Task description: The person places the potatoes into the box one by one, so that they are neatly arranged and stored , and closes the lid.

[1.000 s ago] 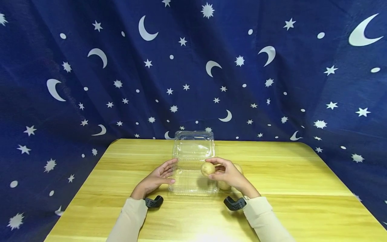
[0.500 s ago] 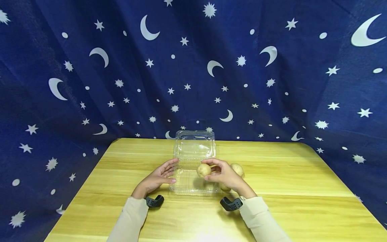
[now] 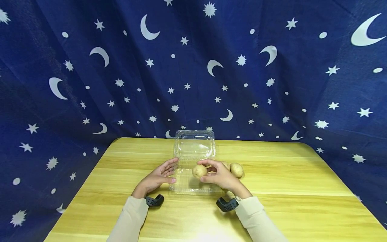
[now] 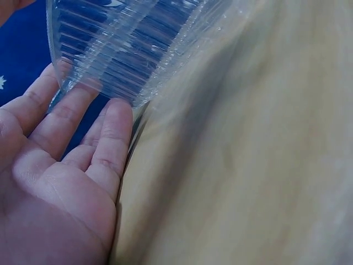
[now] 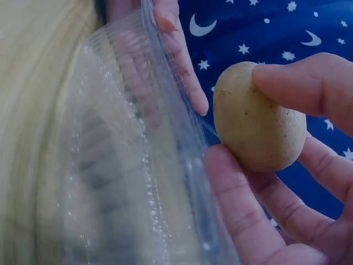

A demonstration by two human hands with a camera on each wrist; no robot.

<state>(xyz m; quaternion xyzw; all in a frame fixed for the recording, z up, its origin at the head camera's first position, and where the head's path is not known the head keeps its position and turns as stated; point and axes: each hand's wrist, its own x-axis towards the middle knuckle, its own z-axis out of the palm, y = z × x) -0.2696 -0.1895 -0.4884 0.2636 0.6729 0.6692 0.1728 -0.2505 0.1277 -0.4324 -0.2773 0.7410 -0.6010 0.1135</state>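
Observation:
A small round potato (image 3: 199, 171) is pinched between the thumb and fingertips of my right hand (image 3: 218, 175), above the base of a clear plastic clamshell box (image 3: 185, 183). The box lies open, its lid (image 3: 195, 145) folded back toward the curtain. Along the box's left side rests my left hand (image 3: 157, 177), its fingers relaxed and holding nothing. The left wrist view has its fingertips (image 4: 117, 113) right against the ribbed plastic wall. In the right wrist view the potato (image 5: 256, 124) is beside the box's rim.
Two more potatoes sit on the wooden table (image 3: 287, 174) just right of the box; one potato (image 3: 237, 170) shows whole, while the other potato (image 3: 226, 165) is partly behind my right hand. A dark blue curtain (image 3: 193, 74) with moons and stars stands behind the table.
My right hand has moved left with the potato, farther in over the box's base. The potatoes behind it have come more into view. My left hand and the box stay in place.

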